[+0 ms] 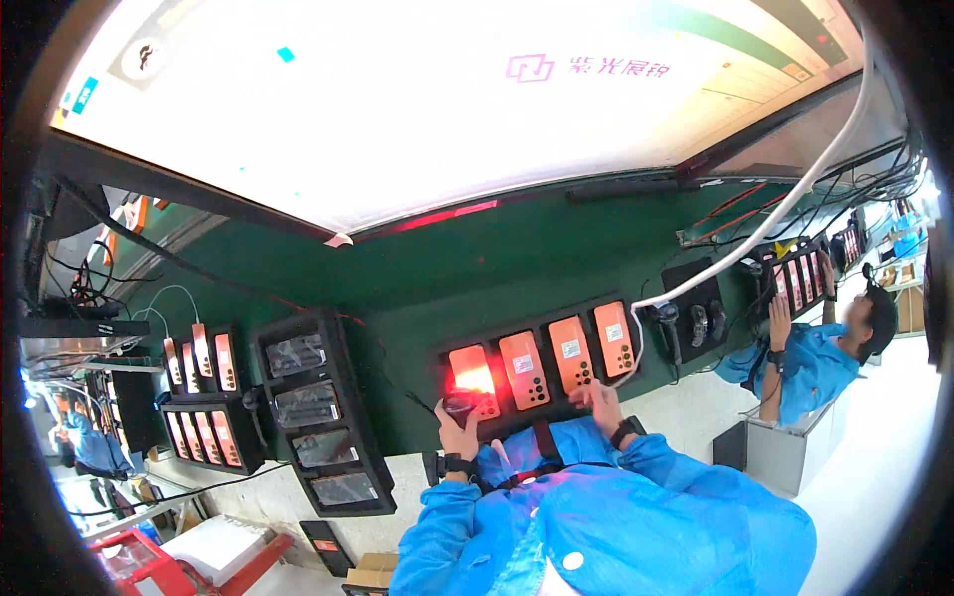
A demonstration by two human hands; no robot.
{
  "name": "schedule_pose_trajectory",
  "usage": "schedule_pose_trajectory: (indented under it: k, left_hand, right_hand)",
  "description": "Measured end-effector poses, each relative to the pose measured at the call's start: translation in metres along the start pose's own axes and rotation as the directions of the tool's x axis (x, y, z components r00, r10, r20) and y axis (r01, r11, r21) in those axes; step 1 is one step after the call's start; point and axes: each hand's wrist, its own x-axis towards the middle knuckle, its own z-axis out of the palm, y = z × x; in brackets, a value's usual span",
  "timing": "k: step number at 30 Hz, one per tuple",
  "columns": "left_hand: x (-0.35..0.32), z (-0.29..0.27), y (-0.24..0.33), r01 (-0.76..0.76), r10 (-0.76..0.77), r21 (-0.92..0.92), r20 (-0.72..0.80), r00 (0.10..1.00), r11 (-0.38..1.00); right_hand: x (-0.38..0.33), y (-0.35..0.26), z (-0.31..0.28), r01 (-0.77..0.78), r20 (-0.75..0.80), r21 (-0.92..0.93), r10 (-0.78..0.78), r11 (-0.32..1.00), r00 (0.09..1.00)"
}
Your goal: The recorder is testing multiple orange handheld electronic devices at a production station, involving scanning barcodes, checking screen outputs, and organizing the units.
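Note:
My left hand (458,418) grips a black handheld scanner (461,403) that throws a red glow onto the leftmost orange phone (471,377). That phone lies back-up in a black tray (542,323) beside three more orange phones (571,353). My right hand (599,400) rests with spread fingers at the tray's near edge, below the third phone. Both wrists wear black bands, and blue sleeves cover my arms.
A black rack (320,422) of bagged dark phones stands to the left, beside trays of orange phones (204,435). A second scanner (669,323) sits on a pad at right. A person in blue (810,363) works at another tray (800,278). A white cable (775,223) hangs overhead.

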Motion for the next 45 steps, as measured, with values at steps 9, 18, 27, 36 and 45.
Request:
schedule_pose_trajectory:
  k: [9,18,27,36,45]
  left_hand:
    - [-0.004,-0.018,-0.001,-0.079,0.086,-0.087,0.074,0.994,0.993]
    - [0.008,-0.04,-0.011,-0.04,0.057,-0.158,0.108,0.992,0.987]
    - [0.076,-0.08,-0.007,-0.32,0.485,0.406,-0.416,0.769,0.856]
    - [0.049,-0.04,0.015,-0.312,0.334,-0.127,0.23,0.914,0.941]
    - [0.045,-0.042,0.025,-0.396,0.393,-0.048,0.282,0.875,0.917]
  right_hand:
    - [0.055,0.006,0.138,0.175,0.314,-0.348,-0.061,0.921,0.947]
    - [0.052,0.006,0.203,0.314,0.092,-0.406,-0.304,0.858,0.948]
    - [0.059,0.002,0.214,0.186,0.089,-0.464,-0.163,0.866,0.983]
    - [0.042,-0.076,0.179,0.461,0.403,-0.337,-0.316,0.821,0.859]
    - [0.042,-0.127,0.181,0.547,0.611,-0.483,-0.184,0.684,0.77]
